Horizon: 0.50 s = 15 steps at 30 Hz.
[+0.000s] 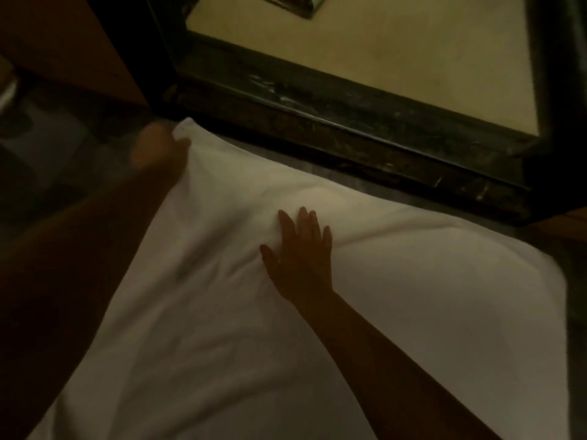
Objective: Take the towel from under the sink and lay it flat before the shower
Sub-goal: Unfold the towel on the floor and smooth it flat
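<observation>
A white towel (397, 296) lies spread on the dark floor, its far edge close to the dark stone shower threshold (333, 134). My right hand (300, 255) rests palm down on the towel's middle with fingers spread; shallow folds run out from under it. My left hand (158, 149) is blurred at the towel's far left corner, fingers closed on the cloth there. The light is dim.
Beyond the threshold is the pale shower floor (397, 52), framed by dark edges, with a metal fitting (295, 3) at the top. A brown wooden panel (63, 39) stands at the upper left. Dark tiled floor (41, 160) lies left of the towel.
</observation>
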Tool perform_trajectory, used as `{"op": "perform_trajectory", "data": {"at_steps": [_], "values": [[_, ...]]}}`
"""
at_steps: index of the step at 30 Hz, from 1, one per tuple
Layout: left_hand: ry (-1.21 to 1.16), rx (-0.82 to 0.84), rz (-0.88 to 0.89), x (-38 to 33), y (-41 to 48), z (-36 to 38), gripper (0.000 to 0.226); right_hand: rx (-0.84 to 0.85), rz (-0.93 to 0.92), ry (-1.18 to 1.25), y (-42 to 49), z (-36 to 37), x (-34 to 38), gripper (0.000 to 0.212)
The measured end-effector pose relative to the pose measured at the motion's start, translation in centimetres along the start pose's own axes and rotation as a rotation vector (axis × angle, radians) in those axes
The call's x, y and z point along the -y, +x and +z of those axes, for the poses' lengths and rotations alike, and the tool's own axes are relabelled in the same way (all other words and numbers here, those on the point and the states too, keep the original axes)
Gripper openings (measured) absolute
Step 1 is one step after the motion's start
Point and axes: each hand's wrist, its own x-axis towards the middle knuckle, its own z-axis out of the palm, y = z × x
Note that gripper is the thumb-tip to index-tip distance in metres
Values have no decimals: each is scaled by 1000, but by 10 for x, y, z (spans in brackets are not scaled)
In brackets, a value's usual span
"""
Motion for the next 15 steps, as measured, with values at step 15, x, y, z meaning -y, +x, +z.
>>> {"op": "perform_trajectory", "data": {"at_steps": [15], "values": [[336,96,466,31,-16,35,60,-128,-35,-110,31,9,4,67]]}}
